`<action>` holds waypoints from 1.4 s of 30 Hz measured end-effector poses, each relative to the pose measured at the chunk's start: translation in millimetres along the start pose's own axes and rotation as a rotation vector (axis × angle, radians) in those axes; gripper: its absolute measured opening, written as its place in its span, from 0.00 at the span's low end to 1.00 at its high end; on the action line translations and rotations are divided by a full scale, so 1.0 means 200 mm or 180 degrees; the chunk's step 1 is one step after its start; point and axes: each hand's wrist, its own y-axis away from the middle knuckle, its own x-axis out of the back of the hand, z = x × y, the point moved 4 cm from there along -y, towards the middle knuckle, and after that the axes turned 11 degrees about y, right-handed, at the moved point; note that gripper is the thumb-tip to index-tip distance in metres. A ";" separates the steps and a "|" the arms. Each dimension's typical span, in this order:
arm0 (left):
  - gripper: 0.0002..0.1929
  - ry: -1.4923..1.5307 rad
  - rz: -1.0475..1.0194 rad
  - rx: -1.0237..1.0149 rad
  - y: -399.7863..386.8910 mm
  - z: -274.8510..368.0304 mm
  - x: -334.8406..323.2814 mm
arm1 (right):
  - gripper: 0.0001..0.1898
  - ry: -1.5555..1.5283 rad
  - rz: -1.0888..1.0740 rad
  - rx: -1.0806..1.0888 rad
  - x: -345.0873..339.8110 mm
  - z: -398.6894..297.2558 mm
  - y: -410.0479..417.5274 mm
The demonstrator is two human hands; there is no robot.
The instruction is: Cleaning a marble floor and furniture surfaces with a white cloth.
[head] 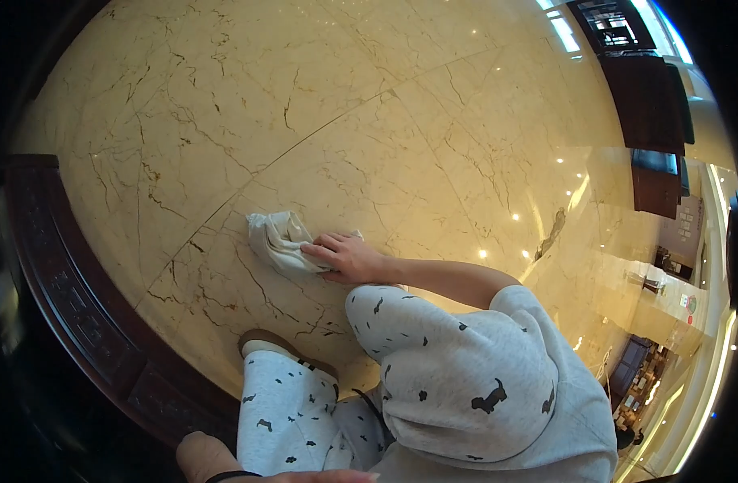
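Note:
A crumpled white cloth (281,244) lies on the glossy cream marble floor (320,157). My right hand (350,259) is on its right end, with bent fingers gripping the fabric against the floor. The right forearm reaches in from the right, past a raised knee in light trousers with a dark dog print. At the bottom edge, my left hand (326,478) shows only in part, near my lap, with a black band at the wrist; its palm and most fingers are cut off by the frame. No object shows in it.
Carved dark wooden furniture (79,314) curves along the left, close to my shoe (287,350). Dark wooden furniture (643,102) stands at the upper right. Shelves with goods (640,380) are far off at the lower right. The floor reflects ceiling lights.

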 end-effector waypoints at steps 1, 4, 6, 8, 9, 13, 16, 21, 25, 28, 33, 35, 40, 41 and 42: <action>0.15 -0.0103 0.0516 0.0159 0.01 0.00 -0.02 | 0.35 0.0076 0.0007 0.0053 0.00 0.02 -0.02; 0.14 -0.0143 0.0113 -0.0894 0.05 -0.07 0.02 | 0.34 0.0283 0.0031 0.0113 0.07 0.02 -0.11; 0.08 -0.0068 -0.0482 -0.0547 -0.01 -0.01 0.08 | 0.34 0.0819 0.0172 -0.0038 0.16 0.15 -0.08; 0.07 -0.0067 -0.0177 -0.0502 0.00 -0.02 0.07 | 0.32 0.1082 0.0487 -0.0184 0.23 0.28 -0.07; 0.07 -0.0076 0.0119 -0.0456 0.01 -0.03 0.06 | 0.32 0.1163 0.0678 -0.0282 0.29 0.35 -0.05; 0.11 -0.0085 0.0454 -0.0877 0.01 0.00 0.07 | 0.27 0.1700 0.1454 -0.1571 0.48 0.67 0.08; 0.12 -0.0813 -0.0328 0.0177 -0.11 0.06 0.11 | 0.27 0.1557 0.2138 -0.3085 0.51 0.94 0.32; 0.15 -0.1935 -0.0817 0.0490 -0.21 -0.06 0.21 | 0.29 0.0814 0.2716 -0.5383 0.48 1.09 0.64; 0.18 -0.2522 -0.0981 0.0703 -0.23 -0.13 0.21 | 0.32 0.0110 0.3375 -0.4957 0.42 1.11 0.54; 0.13 -0.2916 -0.1046 0.0707 -0.25 -0.22 0.28 | 0.31 -0.0447 0.3352 -0.4456 0.36 1.02 0.32; 0.14 -0.3298 -0.0955 0.0926 -0.22 -0.35 0.34 | 0.25 0.0202 0.1875 -0.3134 0.15 0.43 -0.03; 0.15 -0.3325 -0.0971 0.1031 -0.21 -0.39 0.32 | 0.30 -0.0177 0.1202 -0.2034 0.05 0.22 -0.10; 0.17 -0.3503 -0.1218 0.1162 -0.16 -0.46 0.31 | 0.32 0.0809 0.0294 0.0442 0.00 -0.07 -0.09; 0.17 -0.3509 -0.1219 0.1167 -0.16 -0.46 0.31 | 0.32 0.0805 0.0300 0.0441 0.01 -0.04 -0.09; 0.17 -0.3547 -0.1287 0.1192 -0.15 -0.47 0.31 | 0.31 0.0834 0.0256 0.0808 0.02 -0.02 -0.09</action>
